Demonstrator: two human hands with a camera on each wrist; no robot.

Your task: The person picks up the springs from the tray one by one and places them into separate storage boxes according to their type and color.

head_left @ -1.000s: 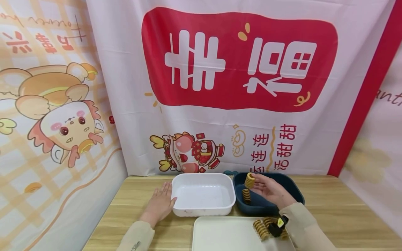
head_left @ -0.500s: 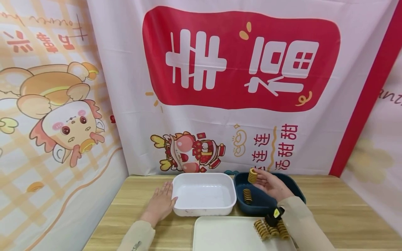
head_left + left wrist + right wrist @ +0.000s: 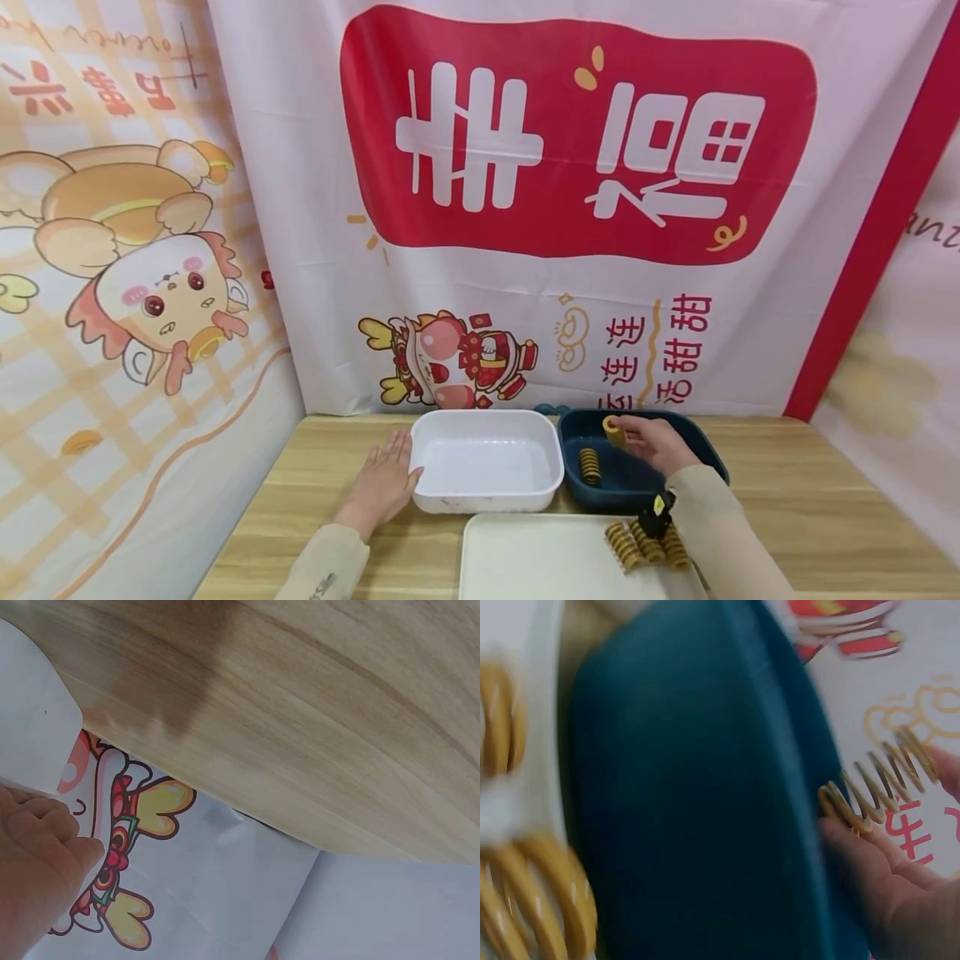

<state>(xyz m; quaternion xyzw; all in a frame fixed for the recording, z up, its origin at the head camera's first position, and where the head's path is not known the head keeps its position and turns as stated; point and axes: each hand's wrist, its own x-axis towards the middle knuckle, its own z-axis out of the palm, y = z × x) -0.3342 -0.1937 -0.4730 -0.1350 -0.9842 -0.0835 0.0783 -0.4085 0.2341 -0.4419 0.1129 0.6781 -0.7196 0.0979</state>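
Currently gripped: gold-coloured metal coil spring [image 3: 614,432]

Pinched by right hand [image 3: 658,444] over dark-blue plastic basin [image 3: 603,500]; probably light, stiff, slippery, best taken across the coils. Elsewhere, with empty left hand [image 3: 381,483] laid straight-fingered against white rectangular plastic tub [image 3: 487,503].

The white bin [image 3: 487,503] and the left part of the cream tray [image 3: 536,558] can be reached from above, and bare worktop [image 3: 810,500] leaves a lane right of the blue bin [image 3: 609,500]. Over the blue bin, the right hand [image 3: 660,446] and its spring [image 3: 614,433] are in the way; three springs [image 3: 648,546] crowd the tray's right part, and the cloth backdrop [image 3: 322,350] closes off the rear.
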